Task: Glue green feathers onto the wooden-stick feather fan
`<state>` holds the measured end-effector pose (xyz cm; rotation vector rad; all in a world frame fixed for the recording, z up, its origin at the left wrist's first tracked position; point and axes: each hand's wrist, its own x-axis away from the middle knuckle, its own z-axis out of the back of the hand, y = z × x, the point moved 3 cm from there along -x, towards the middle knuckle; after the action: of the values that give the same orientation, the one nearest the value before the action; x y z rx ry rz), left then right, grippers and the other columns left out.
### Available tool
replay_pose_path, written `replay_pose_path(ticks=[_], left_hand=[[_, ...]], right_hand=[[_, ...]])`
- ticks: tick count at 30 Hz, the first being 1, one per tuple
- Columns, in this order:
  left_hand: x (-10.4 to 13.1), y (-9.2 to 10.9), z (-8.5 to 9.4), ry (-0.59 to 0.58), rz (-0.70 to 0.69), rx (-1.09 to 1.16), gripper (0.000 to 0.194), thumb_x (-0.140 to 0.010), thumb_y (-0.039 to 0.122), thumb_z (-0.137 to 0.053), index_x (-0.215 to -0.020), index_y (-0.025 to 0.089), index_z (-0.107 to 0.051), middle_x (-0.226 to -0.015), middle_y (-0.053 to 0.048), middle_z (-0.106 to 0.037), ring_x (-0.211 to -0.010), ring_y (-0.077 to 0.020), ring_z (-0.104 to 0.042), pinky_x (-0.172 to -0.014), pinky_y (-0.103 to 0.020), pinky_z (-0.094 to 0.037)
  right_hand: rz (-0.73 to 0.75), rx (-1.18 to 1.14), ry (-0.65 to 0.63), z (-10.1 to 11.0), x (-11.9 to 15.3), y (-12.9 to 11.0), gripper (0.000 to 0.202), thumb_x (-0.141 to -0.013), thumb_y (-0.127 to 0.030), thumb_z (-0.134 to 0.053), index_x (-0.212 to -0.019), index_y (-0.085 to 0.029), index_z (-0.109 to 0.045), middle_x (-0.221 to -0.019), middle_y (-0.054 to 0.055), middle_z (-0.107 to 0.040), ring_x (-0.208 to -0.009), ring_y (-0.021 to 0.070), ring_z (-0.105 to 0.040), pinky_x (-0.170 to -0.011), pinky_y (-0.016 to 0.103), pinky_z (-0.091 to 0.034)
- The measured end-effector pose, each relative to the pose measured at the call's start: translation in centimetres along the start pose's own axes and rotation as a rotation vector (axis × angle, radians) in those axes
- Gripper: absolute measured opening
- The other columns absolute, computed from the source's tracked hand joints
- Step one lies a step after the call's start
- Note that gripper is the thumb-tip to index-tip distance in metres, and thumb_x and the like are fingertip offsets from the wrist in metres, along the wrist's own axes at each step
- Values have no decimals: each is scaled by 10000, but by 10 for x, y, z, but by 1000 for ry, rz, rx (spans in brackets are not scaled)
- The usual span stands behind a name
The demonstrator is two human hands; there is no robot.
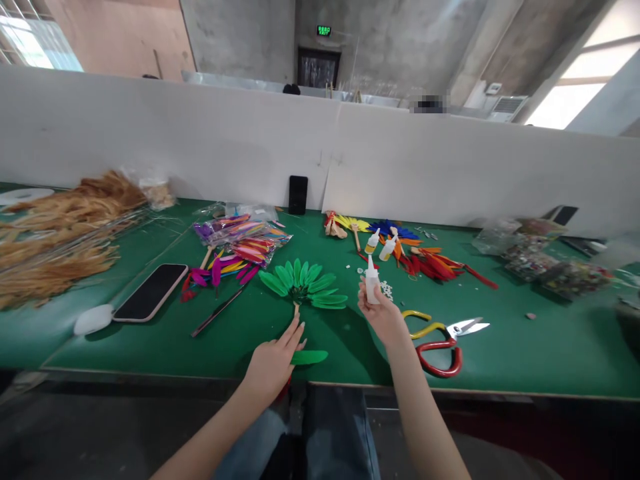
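A fan of green feathers (323, 283) lies spread on the green table, its short wooden handle (297, 310) pointing toward me. My left hand (275, 360) is closed at the lower end of that handle, fingertips on it. One loose green feather (310, 358) sticks out to the right from beside this hand. My right hand (383, 313) is wrapped round a small white glue bottle (371, 287), held upright with its nozzle up. Small white beads (387, 290) lie just behind the right hand. Two more bottles, one with a yellow label (372, 243), stand farther back.
Scissors with red and yellow handles (440, 357) lie right of my right arm. A phone (150, 293), a white mouse (94, 320) and tweezers (219, 311) are on the left. Colourful feathers (435, 263), tan fibres (65, 233) and bagged beads (570, 277) lie farther out. A white partition (225, 147) stands behind.
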<state>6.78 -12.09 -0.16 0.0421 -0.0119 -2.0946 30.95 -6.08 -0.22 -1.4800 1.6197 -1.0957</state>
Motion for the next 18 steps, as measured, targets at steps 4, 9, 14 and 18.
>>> replay_pose_path(ticks=[4,9,14,18], left_hand=[[3,10,-1,-44,40,-24,724,-671,25,-544,-1351,239,-419,-1435,-71,-361,-611,-182,-647,-513,-294,-512],[4,3,8,3,67,209,624,-780,85,-479,-1359,294,-376,-1450,-67,-343,-773,-179,-669,-537,-239,-505],[-9,-36,40,143,180,581,445,-871,322,-459,-1311,268,-420,-1079,-59,-558,-745,-145,-623,-635,-256,-496],[-37,-66,65,51,164,824,602,-837,485,-481,-1360,226,-330,-1117,-89,-573,-908,-182,-595,-683,-254,-496]], right_hand=[[104,177,32,4,-2,0,298,-734,-461,-640,-915,-228,-597,-918,50,-653,-865,197,-621,-771,341,-511],[189,309,85,7,-12,6,366,-809,-552,-483,-994,-240,-534,-824,20,-575,-719,162,-582,-723,325,-511],[281,494,169,12,-27,16,382,-797,-545,-495,-1023,-242,-437,-844,20,-537,-712,161,-550,-663,292,-493],[343,616,170,11,-44,22,418,-789,-533,-511,-1031,-225,-364,-812,12,-562,-729,166,-574,-705,301,-485]])
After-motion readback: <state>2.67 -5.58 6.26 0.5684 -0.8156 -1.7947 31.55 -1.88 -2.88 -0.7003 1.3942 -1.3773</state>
